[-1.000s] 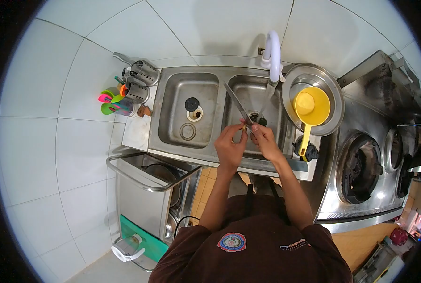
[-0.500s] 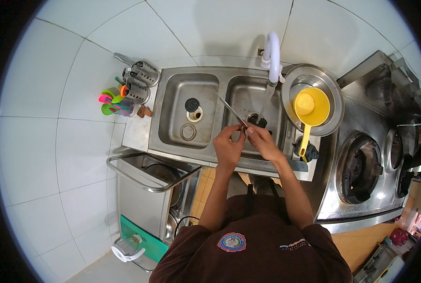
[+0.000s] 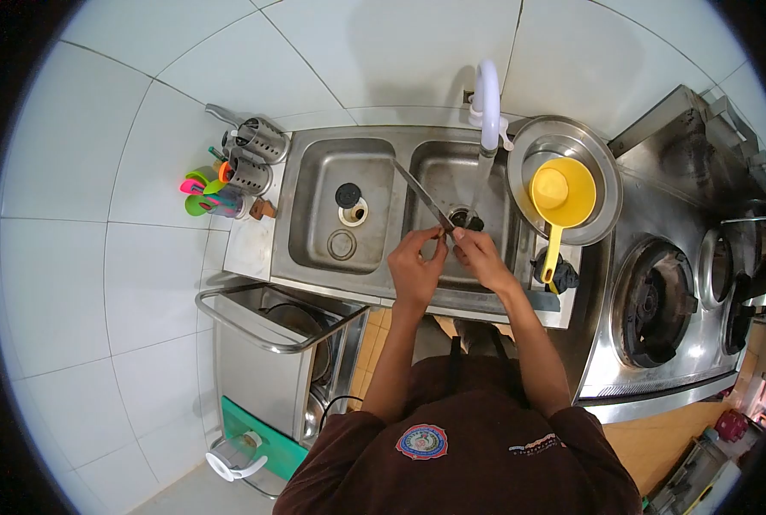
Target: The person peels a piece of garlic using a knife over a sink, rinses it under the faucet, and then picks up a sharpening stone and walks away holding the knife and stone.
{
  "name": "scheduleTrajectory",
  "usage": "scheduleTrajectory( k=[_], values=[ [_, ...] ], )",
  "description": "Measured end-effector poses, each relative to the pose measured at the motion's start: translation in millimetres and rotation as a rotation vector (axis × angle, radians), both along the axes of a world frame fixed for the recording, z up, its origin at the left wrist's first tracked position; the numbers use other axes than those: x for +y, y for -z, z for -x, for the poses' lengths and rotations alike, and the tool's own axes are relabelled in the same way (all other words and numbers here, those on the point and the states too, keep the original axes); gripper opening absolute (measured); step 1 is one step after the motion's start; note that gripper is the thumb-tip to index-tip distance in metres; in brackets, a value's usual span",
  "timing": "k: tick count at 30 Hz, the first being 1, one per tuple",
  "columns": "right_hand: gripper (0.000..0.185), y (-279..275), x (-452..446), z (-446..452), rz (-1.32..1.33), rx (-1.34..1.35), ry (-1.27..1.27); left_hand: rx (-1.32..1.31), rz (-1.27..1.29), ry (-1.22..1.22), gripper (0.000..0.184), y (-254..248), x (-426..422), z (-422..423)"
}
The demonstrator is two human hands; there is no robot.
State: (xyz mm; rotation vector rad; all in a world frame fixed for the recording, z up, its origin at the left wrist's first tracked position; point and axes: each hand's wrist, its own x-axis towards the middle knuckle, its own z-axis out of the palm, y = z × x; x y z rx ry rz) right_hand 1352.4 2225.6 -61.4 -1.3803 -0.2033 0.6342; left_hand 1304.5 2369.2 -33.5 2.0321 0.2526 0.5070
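Note:
A knife [image 3: 422,194] is held over the right sink basin [image 3: 510,249], its blade slanting up and left toward the divider between the basins. My right hand [image 3: 484,260] is closed on the handle end. Fingers of my left hand [image 3: 414,268] pinch the knife close to where blade and handle meet; the exact contact is hidden. Just beyond my hands, water runs from the white faucet [image 3: 487,103] toward the dark drain [image 3: 466,221]. Both wrists are above the sink's front edge.
On the right, a yellow dipper [image 3: 577,190] rests in a steel bowl [image 3: 610,202], beside a gas stove [image 3: 606,378]. The left basin [image 3: 314,184] contains a black drain stopper [image 3: 347,195]. Utensil holders [image 3: 263,140] stand at left, above a steel cart [image 3: 258,378].
The knife has rolled, so more of the blade's flat side shows. My hands stay in nearly the same place, and the view has shifted slightly.

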Motion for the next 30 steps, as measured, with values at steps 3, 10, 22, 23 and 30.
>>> scheduleTrajectory(
  k=[3,10,22,23,30],
  values=[
    [0.044,3,0,0,-0.008,0.052,0.022,-0.008,-0.029,0.009,0.022,2,1,-1],
    [0.051,6,-1,5,0.033,0.058,0.075,-0.015,0.020,-0.006,0.021,-4,-3,1],
    [0.040,-1,2,7,0.055,-0.056,-0.012,-0.062,0.008,-0.046,0.019,1,1,2],
    [0.039,6,1,6,0.077,-0.056,0.014,-0.031,0.020,-0.042,0.019,-1,0,3],
    [0.039,-15,1,7,0.095,-0.050,0.008,0.044,0.046,-0.056,0.019,0,1,7]
  ],
)
